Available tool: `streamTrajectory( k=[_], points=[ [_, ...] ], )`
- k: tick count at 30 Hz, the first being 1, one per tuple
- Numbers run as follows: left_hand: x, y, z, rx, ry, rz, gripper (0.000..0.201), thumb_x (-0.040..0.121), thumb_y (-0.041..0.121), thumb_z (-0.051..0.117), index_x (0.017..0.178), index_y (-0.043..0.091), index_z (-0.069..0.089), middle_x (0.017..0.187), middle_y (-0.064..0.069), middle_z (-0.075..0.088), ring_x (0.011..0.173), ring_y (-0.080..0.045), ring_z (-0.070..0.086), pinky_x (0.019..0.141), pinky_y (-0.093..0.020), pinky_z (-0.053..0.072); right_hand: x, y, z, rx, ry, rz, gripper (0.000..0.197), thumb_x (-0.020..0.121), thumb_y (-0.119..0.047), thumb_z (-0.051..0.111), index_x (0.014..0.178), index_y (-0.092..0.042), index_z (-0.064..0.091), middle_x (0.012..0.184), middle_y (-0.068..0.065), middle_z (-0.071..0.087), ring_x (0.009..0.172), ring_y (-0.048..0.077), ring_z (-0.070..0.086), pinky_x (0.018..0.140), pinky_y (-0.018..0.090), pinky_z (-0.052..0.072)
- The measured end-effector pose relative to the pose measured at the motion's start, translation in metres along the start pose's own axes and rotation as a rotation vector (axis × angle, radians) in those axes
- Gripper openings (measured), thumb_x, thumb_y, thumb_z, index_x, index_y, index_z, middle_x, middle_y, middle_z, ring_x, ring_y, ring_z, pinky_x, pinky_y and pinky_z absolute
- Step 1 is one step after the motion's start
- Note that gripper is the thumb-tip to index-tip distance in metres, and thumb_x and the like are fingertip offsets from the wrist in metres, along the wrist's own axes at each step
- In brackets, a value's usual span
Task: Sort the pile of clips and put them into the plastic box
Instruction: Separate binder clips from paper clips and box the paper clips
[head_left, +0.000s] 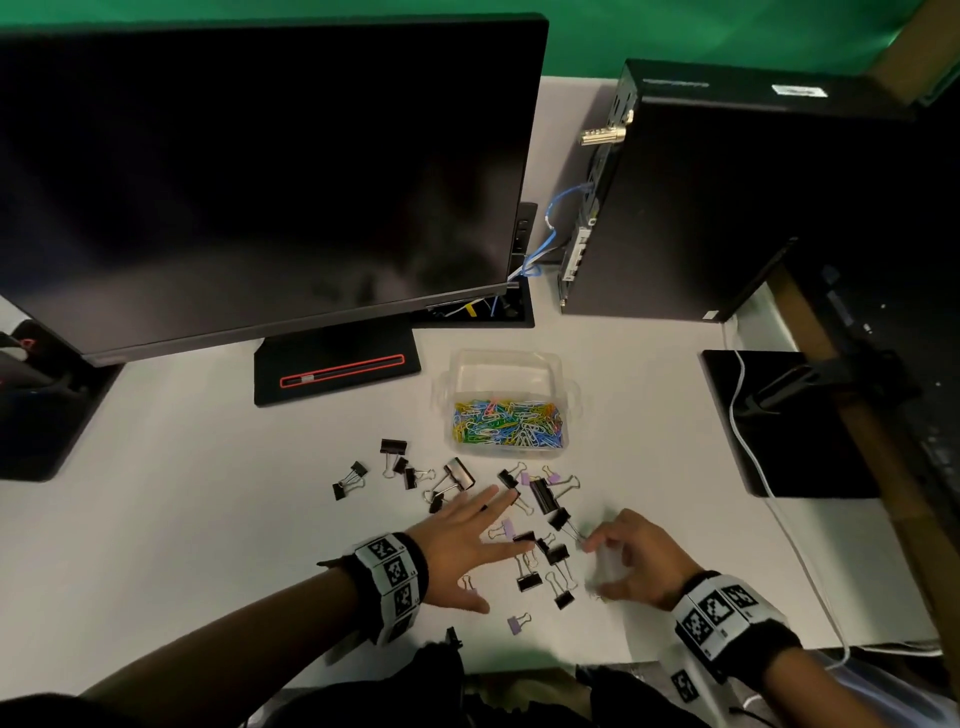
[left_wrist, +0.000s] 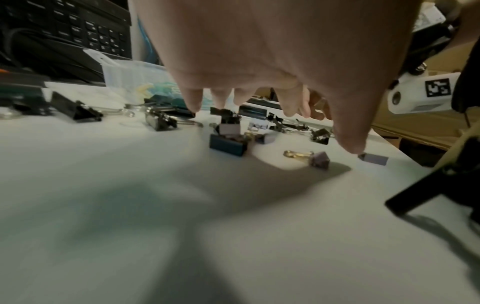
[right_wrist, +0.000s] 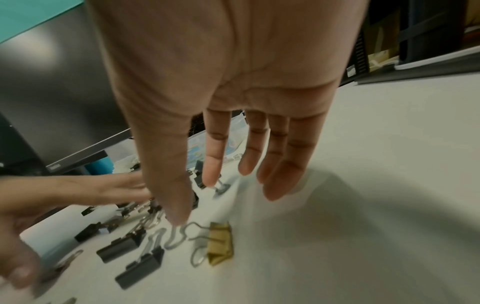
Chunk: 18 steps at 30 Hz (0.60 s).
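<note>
A clear plastic box (head_left: 563, 364) stands mid-table; its near compartment holds coloured paper clips (head_left: 506, 421), its far compartment looks empty. Black binder clips (head_left: 543, 496) and small purple binder clips (head_left: 517, 623) lie scattered in front of the box. My left hand (head_left: 467, 545) hovers flat over the pile with fingers spread, holding nothing; in the left wrist view its fingertips (left_wrist: 193, 105) point down at the clips. My right hand (head_left: 602, 566) is at the pile's right edge, blurred, with fingers extended and empty. A gold binder clip (right_wrist: 221, 242) lies just under its thumb.
A large dark monitor (head_left: 260, 182) on its stand (head_left: 337, 369) fills the back left, and a black computer tower (head_left: 727, 197) stands at the back right. A black pad (head_left: 779, 421) with a white cable (head_left: 753, 467) lies right. The table's front edge (head_left: 519, 667) is close.
</note>
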<state>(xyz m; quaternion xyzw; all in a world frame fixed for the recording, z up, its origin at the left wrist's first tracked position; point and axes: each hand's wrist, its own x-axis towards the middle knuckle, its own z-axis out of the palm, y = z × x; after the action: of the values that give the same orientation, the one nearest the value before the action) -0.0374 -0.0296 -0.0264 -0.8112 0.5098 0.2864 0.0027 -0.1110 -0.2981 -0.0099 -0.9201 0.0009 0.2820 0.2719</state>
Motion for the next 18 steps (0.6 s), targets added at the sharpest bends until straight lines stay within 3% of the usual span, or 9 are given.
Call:
streamTrajectory(
  k=[4, 7, 10, 14, 18],
  points=[
    [-0.009, -0.012, -0.006, -0.034, 0.200, -0.167, 0.068, 0.091, 0.051, 0.040, 0.148, 0.032, 0.008, 0.153, -0.003, -0.021, 0.143, -0.024, -0.021, 0.114, -0.047, -0.013, -0.003, 0.002, 0.002, 0.014, -0.058, 0.002, 0.037, 0.065, -0.021, 0.079, 0.079, -0.043, 0.052, 0.080, -0.011, 0.045, 0.064, -0.002, 0.042, 0.059, 0.005, 0.034],
    [-0.012, -0.027, -0.010, -0.118, 0.308, -0.346, 0.061, 0.093, 0.044, 0.041, 0.146, 0.023, 0.023, 0.158, -0.009, 0.010, 0.147, -0.027, 0.008, 0.121, -0.048, 0.009, 0.000, 0.004, 0.005, 0.049, -0.036, 0.027, 0.037, 0.065, -0.017, 0.078, 0.070, -0.042, 0.052, 0.069, -0.011, 0.049, 0.057, 0.001, 0.045, 0.057, 0.006, 0.037],
    [-0.009, -0.042, -0.009, -0.183, 0.377, -0.481, 0.056, 0.092, 0.043, 0.044, 0.143, 0.022, 0.031, 0.148, -0.009, 0.031, 0.136, -0.027, 0.030, 0.113, -0.041, 0.029, 0.008, 0.003, 0.002, 0.057, 0.020, 0.033, 0.034, 0.068, -0.017, 0.076, 0.069, -0.042, 0.054, 0.068, -0.012, 0.052, 0.058, 0.000, 0.047, 0.059, 0.006, 0.038],
    [0.002, -0.046, -0.012, -0.193, 0.408, -0.557, 0.053, 0.087, 0.051, 0.049, 0.132, 0.025, 0.040, 0.125, -0.002, 0.049, 0.117, -0.022, 0.044, 0.100, -0.038, 0.036, 0.021, -0.009, -0.006, 0.024, 0.068, 0.029, 0.021, 0.073, -0.021, 0.073, 0.086, -0.030, 0.059, 0.077, -0.008, 0.051, 0.064, -0.002, 0.043, 0.059, 0.010, 0.033],
    [0.014, -0.041, -0.015, -0.185, 0.396, -0.618, 0.044, 0.083, 0.054, 0.052, 0.113, 0.023, 0.050, 0.111, 0.001, 0.053, 0.107, -0.021, 0.048, 0.093, -0.037, 0.036, 0.034, -0.024, -0.013, 0.084, 0.179, 0.044, 0.034, 0.073, -0.014, 0.070, 0.103, -0.023, 0.059, 0.086, -0.001, 0.050, 0.067, 0.007, 0.046, 0.059, 0.013, 0.033]
  ],
)
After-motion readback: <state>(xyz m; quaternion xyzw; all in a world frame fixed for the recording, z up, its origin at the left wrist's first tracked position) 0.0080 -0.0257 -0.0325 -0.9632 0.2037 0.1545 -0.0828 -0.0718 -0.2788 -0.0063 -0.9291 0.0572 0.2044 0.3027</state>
